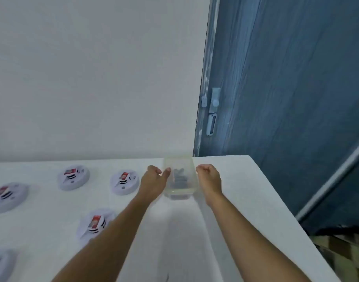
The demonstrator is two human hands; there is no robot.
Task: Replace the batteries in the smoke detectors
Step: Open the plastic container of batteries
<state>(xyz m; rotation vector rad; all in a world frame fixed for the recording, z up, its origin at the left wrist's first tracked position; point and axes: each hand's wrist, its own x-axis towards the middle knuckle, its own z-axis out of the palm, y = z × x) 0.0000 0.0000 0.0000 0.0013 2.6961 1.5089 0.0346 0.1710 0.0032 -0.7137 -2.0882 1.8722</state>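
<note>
Smoke detectors [72,177] sit on the left half of the white table [245,200]: five in view, round, pale, well apart. Four show a red-and-white block on the upturned face, probably the fitted battery. The bottom-left one is too blurred to say.

Left hand [154,180]: fingers curled in, one digit straight against the left wall of the clear container [179,190]. Can't tell if that's a real hold.

The container stands at the table's far edge, between both hands, with dark pieces inside, likely the spare cells.

Right hand [209,178]: fingers curled, just beside the right wall. Can't tell if it's touching.

Step looks like bringing the container in. Squeeze both walls evenly and low, because thin plastic flexes. Slide it rather than lift, keep it level, and park it near the detectors without knocking one.
</note>
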